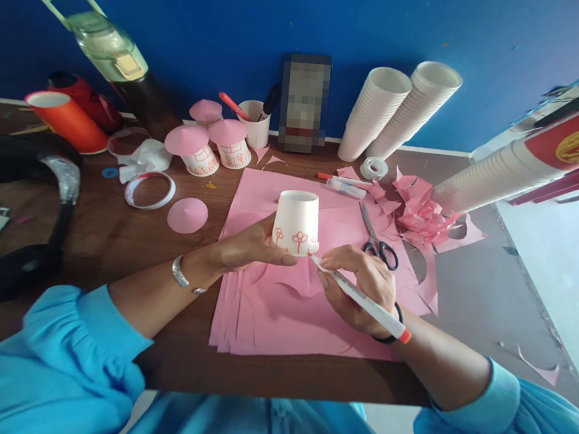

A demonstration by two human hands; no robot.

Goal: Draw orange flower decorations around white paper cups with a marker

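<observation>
My left hand (252, 246) holds an upside-down white paper cup (297, 214) above the pink paper sheets (281, 317). Orange flowers are drawn around the cup's lower part. In my right hand (359, 286) is a white marker (370, 305) with an orange end cap; its tip is at the cup's lower right edge. Black-handled scissors (378, 243) lie just beyond my right hand. A pink paper cone (188, 216) rests on the brown table, left of the sheets.
Pink-topped decorated cups (201, 160) stand at the back left, near a bottle (112, 49). Tall cup stacks (375, 110) lean at the back. Crumpled pink scraps (423, 211) and another cup stack (483, 172) lie right. Headphones (61, 219) are at far left.
</observation>
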